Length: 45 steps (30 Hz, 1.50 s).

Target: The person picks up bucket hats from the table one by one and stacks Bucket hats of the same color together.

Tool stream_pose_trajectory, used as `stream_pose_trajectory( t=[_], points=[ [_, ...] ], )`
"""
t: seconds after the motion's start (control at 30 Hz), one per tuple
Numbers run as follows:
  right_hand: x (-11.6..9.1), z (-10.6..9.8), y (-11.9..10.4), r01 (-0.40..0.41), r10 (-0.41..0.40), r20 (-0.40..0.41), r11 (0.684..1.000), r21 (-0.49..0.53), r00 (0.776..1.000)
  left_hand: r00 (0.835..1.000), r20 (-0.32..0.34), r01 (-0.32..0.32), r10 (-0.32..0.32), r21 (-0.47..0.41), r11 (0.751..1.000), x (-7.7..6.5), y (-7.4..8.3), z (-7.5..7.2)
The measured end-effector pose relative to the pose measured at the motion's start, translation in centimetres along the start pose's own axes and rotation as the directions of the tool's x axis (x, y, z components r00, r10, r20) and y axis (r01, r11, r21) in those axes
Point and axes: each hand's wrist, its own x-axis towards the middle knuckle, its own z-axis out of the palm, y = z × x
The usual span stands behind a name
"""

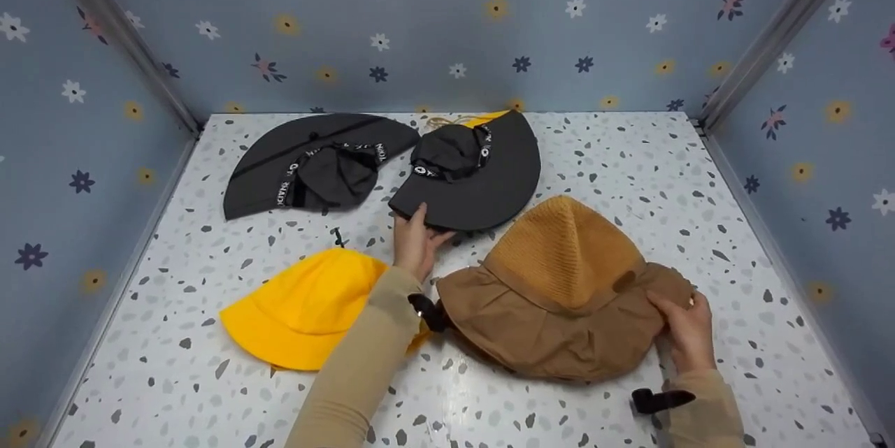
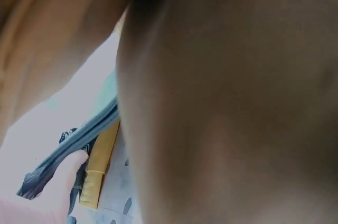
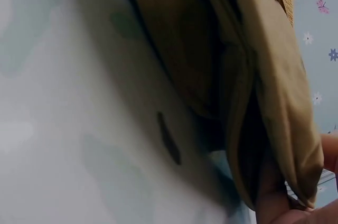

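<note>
Pinching the near edge of the right-hand dark hat [image 1: 500, 200], the left hand [image 1: 416, 245] has its thumb on top of the brim and its fingers below. The right hand [image 1: 689, 330] grips the right edge of the brown hat [image 1: 552, 336], thumb over the brim, fingertips tucked beneath; the right wrist view shows the cloth layers parting above the table. That hat sits in front of the dark one, its ochre ribbed crown [image 1: 552, 252] peaking upward and its brown brim rippling around it. Each wrist wears a black strap [image 1: 664, 401] near a beige sleeve [image 1: 353, 371]. Beneath and left of the left forearm lies a yellow hat [image 1: 294, 308], partly hidden by the sleeve, with a small dark green stem [image 1: 338, 237] at its top. Farther back, a second dark hat [image 1: 262, 154] lies left of the held one, both with white lettering on their bands. Behind the held dark hat show a yellow piece [image 1: 486, 119] and a thin tan cord [image 1: 447, 121]. All rest on a white speckled table [image 1: 727, 336], with flowered blue-grey walls [image 1: 447, 22] around it
</note>
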Motion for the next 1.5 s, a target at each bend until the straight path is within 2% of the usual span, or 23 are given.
stream_pose_trajectory(
  t=[0.1,0.27,0.43,0.6,0.7,0.9,1.07,1.27,1.4,1.5],
  points=[
    [-0.1,-0.3,-0.5,0.027,-0.027,-0.010,0.998,-0.064,1.000,1.000,-0.017,-0.025,0.025,0.014,1.000,-0.1,0.1,0.0],
    [-0.6,-0.6,-1.1,0.085,-0.087,-0.032,0.994,-0.063,0.996,0.998,-0.040,-0.041,0.042,0.035,0.999,0.0,0.2,0.2],
    [-0.8,-0.5,-1.4,0.101,-0.107,-0.075,0.992,-0.080,0.991,0.999,-0.003,-0.052,0.052,0.050,0.997,0.2,0.1,0.0],
    [-0.9,-0.4,-1.9,0.106,-0.123,-0.141,0.987,-0.124,0.982,0.998,-0.001,-0.061,0.061,0.125,0.990,0.0,0.0,-0.3],
    [-1.0,-0.1,-2.3,0.135,-0.151,-0.174,0.986,-0.102,0.973,0.999,0.010,-0.052,0.051,0.146,0.988,-0.2,0.1,-0.5],
    [-1.6,0.6,-3.2,0.222,-0.232,-0.179,0.972,-0.075,0.956,0.998,0.029,-0.064,0.062,0.107,0.992,-0.6,0.1,-0.8],
    [-2.2,1.3,-3.8,0.326,-0.340,-0.190,0.940,-0.098,0.921,0.996,0.045,-0.080,0.077,0.063,0.995,-0.7,0.2,-0.7],
    [-3.9,3.0,-4.5,0.463,-0.473,-0.136,0.880,-0.104,0.870,0.993,0.044,-0.105,0.105,0.011,0.994,-0.7,0.2,-1.0],
    [-5.7,4.7,-5.4,0.532,-0.533,-0.079,0.846,-0.030,0.843,0.994,0.021,-0.109,0.109,-0.008,0.994,-0.7,0.3,-1.3],
    [-6.9,6.2,-6.1,0.536,-0.537,-0.021,0.840,0.081,0.844,0.994,0.004,-0.112,0.112,-0.016,0.994,-0.8,0.4,-1.4]
  ],
)
